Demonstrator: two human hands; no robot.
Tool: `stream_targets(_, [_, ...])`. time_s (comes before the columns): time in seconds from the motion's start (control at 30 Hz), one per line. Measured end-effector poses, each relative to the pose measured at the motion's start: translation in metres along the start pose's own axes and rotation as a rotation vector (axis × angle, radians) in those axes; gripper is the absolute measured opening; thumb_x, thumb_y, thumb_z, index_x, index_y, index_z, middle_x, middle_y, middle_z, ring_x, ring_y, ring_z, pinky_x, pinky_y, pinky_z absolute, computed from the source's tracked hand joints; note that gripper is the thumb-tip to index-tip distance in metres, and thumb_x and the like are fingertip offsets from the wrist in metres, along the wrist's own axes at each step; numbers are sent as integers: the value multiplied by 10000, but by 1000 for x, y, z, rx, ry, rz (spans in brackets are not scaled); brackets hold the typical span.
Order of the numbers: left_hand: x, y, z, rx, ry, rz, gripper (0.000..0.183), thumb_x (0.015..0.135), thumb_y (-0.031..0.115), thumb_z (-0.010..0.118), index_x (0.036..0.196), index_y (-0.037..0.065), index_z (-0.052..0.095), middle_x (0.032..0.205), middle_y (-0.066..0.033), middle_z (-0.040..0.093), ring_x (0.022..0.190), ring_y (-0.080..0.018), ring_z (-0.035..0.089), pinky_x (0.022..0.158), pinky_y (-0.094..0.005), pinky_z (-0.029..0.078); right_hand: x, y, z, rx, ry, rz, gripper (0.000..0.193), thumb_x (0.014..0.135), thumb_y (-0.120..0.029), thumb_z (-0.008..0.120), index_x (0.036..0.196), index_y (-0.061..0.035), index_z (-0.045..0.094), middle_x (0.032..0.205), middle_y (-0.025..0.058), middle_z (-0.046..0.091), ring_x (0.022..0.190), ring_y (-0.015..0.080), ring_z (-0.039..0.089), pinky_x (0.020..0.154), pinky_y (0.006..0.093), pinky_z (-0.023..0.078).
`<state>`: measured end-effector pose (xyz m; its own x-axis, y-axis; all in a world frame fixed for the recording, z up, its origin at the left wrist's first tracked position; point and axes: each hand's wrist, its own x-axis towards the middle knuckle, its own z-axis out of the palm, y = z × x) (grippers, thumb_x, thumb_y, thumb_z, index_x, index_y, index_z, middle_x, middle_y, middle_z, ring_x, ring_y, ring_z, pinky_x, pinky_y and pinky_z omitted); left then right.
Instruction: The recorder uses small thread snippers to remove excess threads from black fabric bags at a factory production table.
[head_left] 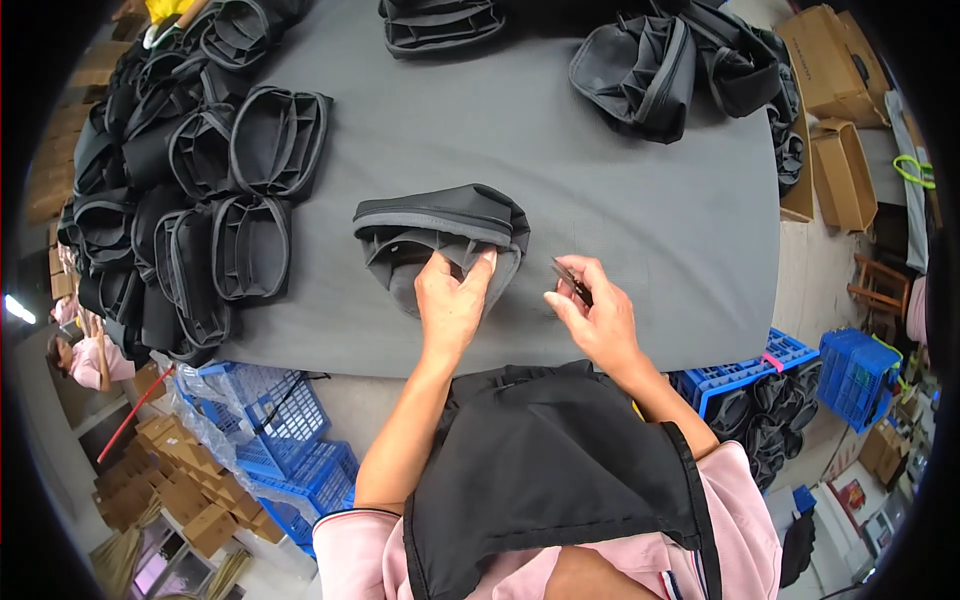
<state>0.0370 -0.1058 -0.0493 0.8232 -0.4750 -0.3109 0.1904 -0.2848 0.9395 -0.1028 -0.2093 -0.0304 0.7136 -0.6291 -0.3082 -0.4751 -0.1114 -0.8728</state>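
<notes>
A black zippered pouch point(450, 205) lies on the grey-covered table in front of me, its mouth gaping toward me. My left hand point(452, 300) reaches into the opening, with thumb and fingers closed on the pouch's inner fabric; the fingertips are partly hidden. Just right of the pouch and apart from it, my right hand point(600, 315) grips small dark thread snips point(573, 283). Their pointed blades stick out toward the upper left.
Several similar black pouches point(280, 140) are piled along the table's left side; more pouches point(640, 80) lie at the far right. Blue plastic crates point(290, 410) stand below the near left edge, another blue crate point(860, 375) at right. Cardboard boxes point(835, 65) sit beyond the right edge.
</notes>
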Motion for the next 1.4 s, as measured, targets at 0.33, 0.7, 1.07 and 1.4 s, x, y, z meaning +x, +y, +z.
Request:
stream_targets(0.33, [3,-9,9,166,17,50,196,745,140,700,785,-19,592,562,-18,512,489,-80,397,471,-266,358,14,14,0,26,52,-253,249,773,-68,648,1011,-24,591,883,64,580,691,148,568,651,269,473])
stream_targets(0.7, [0,-3,13,256,6,103,190,728,131,697,770,-17,585,612,-82,531,500,-174,458,507,-316,387,14,-5,-5,-543,193,-542,249,691,-97,694,934,-96,638,756,24,573,591,209,534,527,312,418])
stream_targets(1.07, [4,3,10,411,-7,103,242,728,181,706,750,-27,585,613,-111,552,515,-219,514,518,-341,408,13,1,-2,-296,214,-423,208,700,-102,694,899,-90,634,725,24,553,579,181,550,545,283,418])
stream_targets(1.4, [26,18,3,483,-111,-94,417,704,327,730,667,-54,565,585,-142,587,565,-235,584,565,-336,458,9,-2,0,-50,114,-349,234,709,-73,695,937,-74,639,757,41,583,592,171,569,539,275,425])
